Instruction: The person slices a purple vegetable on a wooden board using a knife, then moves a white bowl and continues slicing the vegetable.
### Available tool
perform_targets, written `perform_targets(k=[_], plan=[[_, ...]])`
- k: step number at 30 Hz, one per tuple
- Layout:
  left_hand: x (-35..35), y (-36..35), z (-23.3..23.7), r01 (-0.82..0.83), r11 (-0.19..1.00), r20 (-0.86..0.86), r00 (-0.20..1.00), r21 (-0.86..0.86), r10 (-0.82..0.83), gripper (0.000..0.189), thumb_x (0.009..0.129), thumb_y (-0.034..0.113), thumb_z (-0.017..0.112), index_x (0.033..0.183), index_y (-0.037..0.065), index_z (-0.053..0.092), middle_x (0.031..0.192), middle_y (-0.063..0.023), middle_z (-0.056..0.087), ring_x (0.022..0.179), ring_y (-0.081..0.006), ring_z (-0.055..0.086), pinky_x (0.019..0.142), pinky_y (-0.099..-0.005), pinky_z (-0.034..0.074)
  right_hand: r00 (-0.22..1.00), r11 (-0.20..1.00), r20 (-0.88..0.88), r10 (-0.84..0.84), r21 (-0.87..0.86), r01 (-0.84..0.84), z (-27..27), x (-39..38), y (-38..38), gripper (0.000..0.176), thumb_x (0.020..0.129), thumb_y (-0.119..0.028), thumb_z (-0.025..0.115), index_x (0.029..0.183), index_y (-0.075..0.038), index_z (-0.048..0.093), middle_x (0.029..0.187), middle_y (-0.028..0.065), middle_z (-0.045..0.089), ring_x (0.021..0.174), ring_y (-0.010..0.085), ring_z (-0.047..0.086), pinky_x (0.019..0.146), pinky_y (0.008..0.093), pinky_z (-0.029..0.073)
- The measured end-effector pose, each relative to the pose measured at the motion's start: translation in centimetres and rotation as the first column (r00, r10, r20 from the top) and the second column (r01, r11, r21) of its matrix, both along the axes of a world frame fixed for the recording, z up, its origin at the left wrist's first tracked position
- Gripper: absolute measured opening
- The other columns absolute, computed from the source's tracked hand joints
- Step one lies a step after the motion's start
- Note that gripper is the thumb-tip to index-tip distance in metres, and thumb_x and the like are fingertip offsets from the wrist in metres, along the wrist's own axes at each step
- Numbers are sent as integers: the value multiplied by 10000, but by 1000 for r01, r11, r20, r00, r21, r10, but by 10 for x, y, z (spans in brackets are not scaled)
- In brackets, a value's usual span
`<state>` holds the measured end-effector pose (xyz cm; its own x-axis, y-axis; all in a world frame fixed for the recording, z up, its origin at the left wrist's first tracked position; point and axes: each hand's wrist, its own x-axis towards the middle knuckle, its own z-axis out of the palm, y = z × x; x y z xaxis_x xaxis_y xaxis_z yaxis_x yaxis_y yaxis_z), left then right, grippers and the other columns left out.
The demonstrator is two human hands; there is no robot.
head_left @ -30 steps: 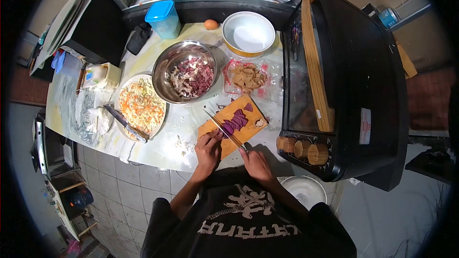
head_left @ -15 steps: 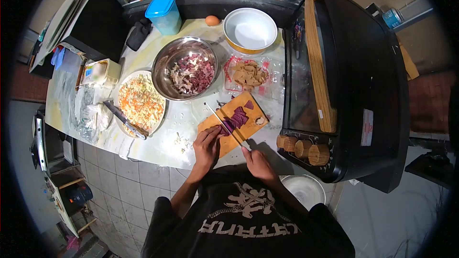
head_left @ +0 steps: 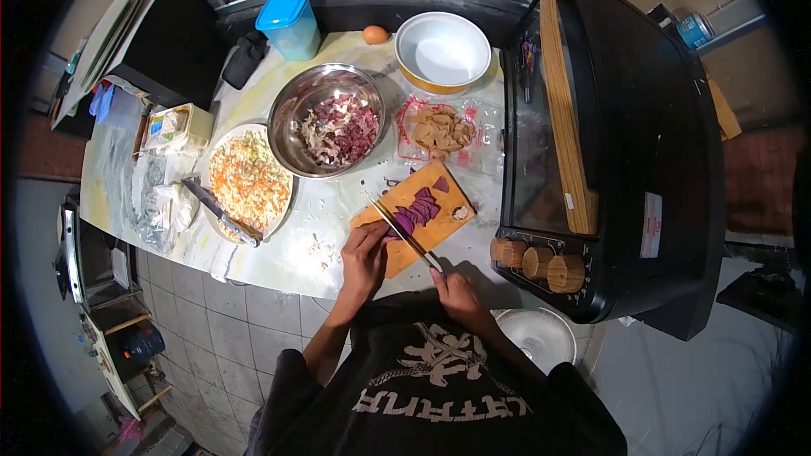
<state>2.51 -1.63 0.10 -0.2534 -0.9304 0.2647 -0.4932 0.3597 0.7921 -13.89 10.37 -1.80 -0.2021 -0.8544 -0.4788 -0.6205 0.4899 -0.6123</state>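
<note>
Over a wooden cutting board (head_left: 403, 263) at the counter's front edge, my right hand (head_left: 459, 290) grips the handle of a knife (head_left: 400, 232), whose blade slants up to the left. My left hand (head_left: 363, 252) is closed on a purple onion piece (head_left: 393, 233) on the board, left of the blade. Purple slices (head_left: 419, 205) lie to the right of the blade, with one separate piece (head_left: 442, 184) near the board's top corner. A steel bowl (head_left: 276, 131) of chopped purple and pale pieces stands behind the board.
A plate (head_left: 290, 205) of shredded vegetables, with another knife (head_left: 221, 213) across it, is at left. Brown slices (head_left: 442, 132) on plastic, a white bowl (head_left: 443, 49), an egg (head_left: 375, 35) and a blue-lidded container (head_left: 287, 27) stand behind. A black oven (head_left: 642, 143) fills the right.
The knife blade has tilted, showing more of its flat side. My right hand has shifted very slightly; my left hand stays at the onion.
</note>
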Motion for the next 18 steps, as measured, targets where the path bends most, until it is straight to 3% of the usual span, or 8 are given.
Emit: perform_targets(k=[3,7,18], plan=[[5,-1,-4,38,999,-10,999,-26,-38,222,701,-60,652,914,-1,640,901,-120,637,813,-275,600,708,-323,480,991,999,-132,-18,38,23,19,3,-6,523,885,-446,460,737,36,598,748,273,571,759,432,561,664,503,436],[6,-2,-5,53,998,-28,998,-25,-54,239,692,-67,656,920,5,645,901,-117,639,811,-269,601,705,-317,482,983,999,-181,16,33,-10,24,-4,-12,565,891,-468,424,735,42,610,746,293,573,759,449,564,674,512,438],[5,0,-9,53,998,-35,998,-27,-54,278,679,-77,650,942,11,652,921,-111,640,849,-266,593,739,-317,477,1000,1000,14,-1,-25,1,22,-7,-17,615,916,-447,377,697,89,582,701,326,533,738,485,545,647,512,426]])
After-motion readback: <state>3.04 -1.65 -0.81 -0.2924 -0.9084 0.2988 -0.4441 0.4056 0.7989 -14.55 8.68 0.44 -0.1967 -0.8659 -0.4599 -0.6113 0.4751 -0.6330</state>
